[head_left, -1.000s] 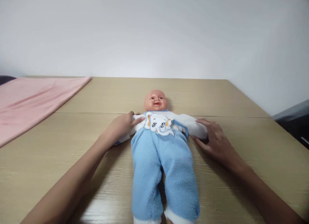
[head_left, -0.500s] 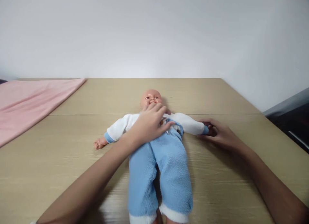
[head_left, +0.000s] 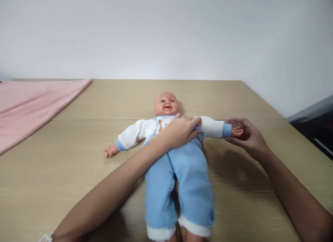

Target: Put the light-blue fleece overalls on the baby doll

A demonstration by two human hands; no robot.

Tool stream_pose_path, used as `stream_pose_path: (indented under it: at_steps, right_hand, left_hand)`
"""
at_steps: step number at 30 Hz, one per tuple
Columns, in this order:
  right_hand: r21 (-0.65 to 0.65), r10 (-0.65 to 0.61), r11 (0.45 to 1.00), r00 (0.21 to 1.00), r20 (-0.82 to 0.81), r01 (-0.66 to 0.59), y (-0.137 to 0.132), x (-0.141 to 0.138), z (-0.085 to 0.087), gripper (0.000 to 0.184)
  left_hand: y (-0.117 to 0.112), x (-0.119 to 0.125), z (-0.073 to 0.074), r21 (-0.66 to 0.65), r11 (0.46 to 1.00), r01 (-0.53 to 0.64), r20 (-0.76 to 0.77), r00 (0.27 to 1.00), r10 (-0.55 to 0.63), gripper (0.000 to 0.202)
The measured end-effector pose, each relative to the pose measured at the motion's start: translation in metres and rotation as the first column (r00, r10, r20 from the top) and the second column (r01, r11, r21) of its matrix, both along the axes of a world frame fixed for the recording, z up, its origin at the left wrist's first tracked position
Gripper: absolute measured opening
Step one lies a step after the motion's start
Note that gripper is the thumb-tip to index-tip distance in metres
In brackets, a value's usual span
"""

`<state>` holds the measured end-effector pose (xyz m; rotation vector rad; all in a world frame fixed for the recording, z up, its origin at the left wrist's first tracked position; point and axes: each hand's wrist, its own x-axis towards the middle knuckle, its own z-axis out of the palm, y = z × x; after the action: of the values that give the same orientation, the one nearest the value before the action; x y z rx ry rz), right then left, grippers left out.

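Note:
A baby doll [head_left: 179,172] lies on its back, arms spread, in a white top and fuzzy blue overalls with white leg hems. Across its chest rests my left hand [head_left: 182,129], its fingers curled over the clothing near the doll's armpit on the right side of the view. This hand hides part of the chest print. My right hand [head_left: 246,136] holds the blue sleeve cuff [head_left: 227,130] on that side, thumb below and fingers above and behind it. The doll's small hand [head_left: 237,131] pokes out of the cuff, in front of my palm.
A pink cloth [head_left: 33,106] covers the table's far left corner. The wooden table [head_left: 125,99] has a seam running across it and ends near a pale wall [head_left: 166,37]. Something dark [head_left: 317,127] stands beyond the right edge.
The doll's hand now shows fully out of the cuff; before, it was mostly hidden. My left hand has slid off the chin, down and right across the chest. My right hand has moved slightly right and up.

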<state>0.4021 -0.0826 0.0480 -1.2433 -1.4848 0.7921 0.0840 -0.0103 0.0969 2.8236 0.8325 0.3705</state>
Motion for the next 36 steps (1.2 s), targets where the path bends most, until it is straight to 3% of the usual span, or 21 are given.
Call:
stream_pose_path:
  at_steps: [6,10,16,22,25,30,36]
  right_hand:
    - [0.051,-0.036,0.998,0.997,0.063,0.032,0.001,-0.029,0.029,0.056]
    - [0.035,0.028,0.999,0.999,0.043,-0.029,0.006,-0.053,0.045,0.050]
    - [0.092,0.123,0.986,0.984,0.128,-0.135,0.012,-0.081,0.038,0.050]
    - [0.088,0.218,0.965,0.943,0.251,-0.247,-0.005,-0.087,0.030,0.023]
    - [0.053,0.305,0.944,0.920,0.245,-0.327,-0.013,-0.087,0.031,0.014]
    - [0.007,0.356,0.934,0.928,0.109,-0.358,-0.018,-0.092,0.027,0.018]
    - [-0.121,0.280,0.941,0.929,-0.241,-0.315,-0.014,-0.098,0.012,0.022]
  left_hand:
    - [0.003,-0.002,-0.002,0.043,0.980,0.193,0.144,0.970,-0.197,0.030]
    - [0.004,-0.004,-0.007,0.106,0.942,0.318,0.226,0.915,-0.334,0.035]
    - [0.001,-0.007,-0.012,0.197,0.897,0.396,0.230,0.871,-0.435,0.042]
    - [0.000,-0.011,-0.015,0.163,0.917,0.365,0.398,0.826,-0.399,0.041]
    - [-0.001,-0.012,-0.012,0.047,0.940,0.339,0.508,0.802,-0.315,0.033]
    - [0.003,-0.010,-0.011,-0.222,0.917,0.330,0.618,0.775,-0.130,0.023]
    - [0.009,-0.004,-0.018,-0.335,0.880,0.337,0.648,0.760,-0.044,0.022]
